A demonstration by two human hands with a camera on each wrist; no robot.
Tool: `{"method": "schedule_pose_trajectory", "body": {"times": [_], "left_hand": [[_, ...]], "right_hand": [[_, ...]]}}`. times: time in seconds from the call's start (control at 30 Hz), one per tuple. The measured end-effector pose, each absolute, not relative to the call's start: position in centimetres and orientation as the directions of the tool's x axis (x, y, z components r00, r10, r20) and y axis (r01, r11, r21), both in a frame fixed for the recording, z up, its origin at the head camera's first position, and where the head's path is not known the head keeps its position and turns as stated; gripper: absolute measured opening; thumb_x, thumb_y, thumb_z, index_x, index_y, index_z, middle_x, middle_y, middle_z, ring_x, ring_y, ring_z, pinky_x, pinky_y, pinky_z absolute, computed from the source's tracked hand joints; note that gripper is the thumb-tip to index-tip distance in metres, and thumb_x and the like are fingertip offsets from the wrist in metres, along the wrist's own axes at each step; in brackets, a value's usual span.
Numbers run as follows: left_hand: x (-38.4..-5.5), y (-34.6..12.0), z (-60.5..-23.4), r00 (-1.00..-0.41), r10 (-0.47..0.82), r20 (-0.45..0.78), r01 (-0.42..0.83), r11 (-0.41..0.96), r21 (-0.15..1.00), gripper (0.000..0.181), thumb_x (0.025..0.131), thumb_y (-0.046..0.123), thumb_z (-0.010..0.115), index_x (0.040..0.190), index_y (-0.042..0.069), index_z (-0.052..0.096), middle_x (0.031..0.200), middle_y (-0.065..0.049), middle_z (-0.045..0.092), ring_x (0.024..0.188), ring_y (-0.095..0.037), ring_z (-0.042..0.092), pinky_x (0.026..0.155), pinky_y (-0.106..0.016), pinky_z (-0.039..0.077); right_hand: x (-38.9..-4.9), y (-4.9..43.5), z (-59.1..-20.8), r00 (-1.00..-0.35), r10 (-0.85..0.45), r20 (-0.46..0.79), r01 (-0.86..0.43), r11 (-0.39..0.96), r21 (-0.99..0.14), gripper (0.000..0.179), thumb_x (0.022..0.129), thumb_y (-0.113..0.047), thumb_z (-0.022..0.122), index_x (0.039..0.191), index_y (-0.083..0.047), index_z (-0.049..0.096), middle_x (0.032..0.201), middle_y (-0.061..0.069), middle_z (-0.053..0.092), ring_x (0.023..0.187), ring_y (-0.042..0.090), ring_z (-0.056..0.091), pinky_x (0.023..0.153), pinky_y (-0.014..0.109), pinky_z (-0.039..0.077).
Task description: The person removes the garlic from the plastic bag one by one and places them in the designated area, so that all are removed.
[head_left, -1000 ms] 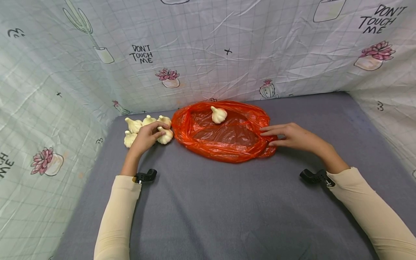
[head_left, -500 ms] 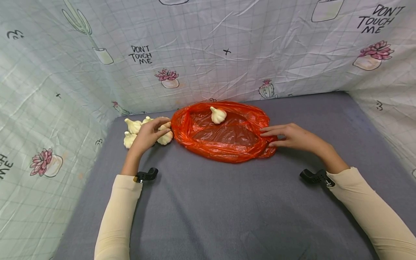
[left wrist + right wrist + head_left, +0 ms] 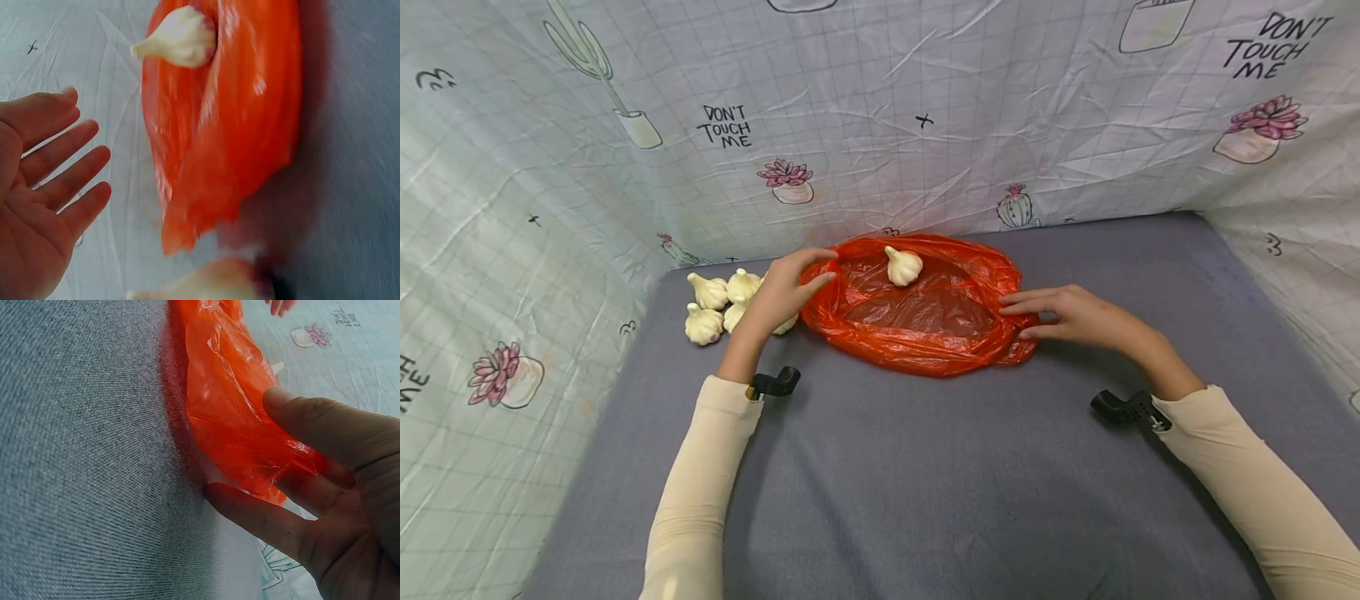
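My left hand is over the left rim of an orange-red plastic bag, fingers and thumb apart. The left wrist view shows this hand with an empty palm. One garlic bulb lies in the bag's opening, towards the back. Left of the bag sit several more garlic bulbs, some partly hidden behind my left hand and wrist. My right hand touches the bag's right rim with nearly straight fingers; in the right wrist view the plastic lies between its spread digits.
Everything lies on a grey cloth surface. A white printed sheet hangs as a wall along the back and both sides, close behind the bag. A black camera mount sits on each wrist.
My left hand has left the garlic bulbs and moved right, over the bag's left rim. The bulb in the bag and my right hand have stayed in place.
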State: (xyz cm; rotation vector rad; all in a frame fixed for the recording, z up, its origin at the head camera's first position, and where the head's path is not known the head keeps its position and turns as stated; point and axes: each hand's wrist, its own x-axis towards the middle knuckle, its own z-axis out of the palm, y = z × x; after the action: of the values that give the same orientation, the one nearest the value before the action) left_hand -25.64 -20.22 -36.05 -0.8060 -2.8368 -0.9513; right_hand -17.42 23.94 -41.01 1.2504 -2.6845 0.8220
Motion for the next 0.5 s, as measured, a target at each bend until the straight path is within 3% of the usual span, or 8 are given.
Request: {"method": "schedule_pose_trajectory", "body": {"times": [0.5], "left_hand": [[-29.3, -15.4, -37.1, -0.834, 0.537, 0.125, 0.478, 0.59, 0.651, 0.033, 0.1, 0.021, 0.067, 0.131, 0.008, 0.066, 0.13, -0.009, 0.067, 0.12, -0.025, 0.061, 0.104, -0.042, 0.046]], "right_hand": [[-17.5, 23.9, -41.0, -0.67, -0.693, 0.266, -0.722, 0.524, -0.452, 0.045, 0.086, -0.007, 0.081, 0.13, -0.003, 0.069, 0.138, 0.013, 0.064, 0.123, 0.035, 0.061, 0.087, 0.051, 0.055]]}}
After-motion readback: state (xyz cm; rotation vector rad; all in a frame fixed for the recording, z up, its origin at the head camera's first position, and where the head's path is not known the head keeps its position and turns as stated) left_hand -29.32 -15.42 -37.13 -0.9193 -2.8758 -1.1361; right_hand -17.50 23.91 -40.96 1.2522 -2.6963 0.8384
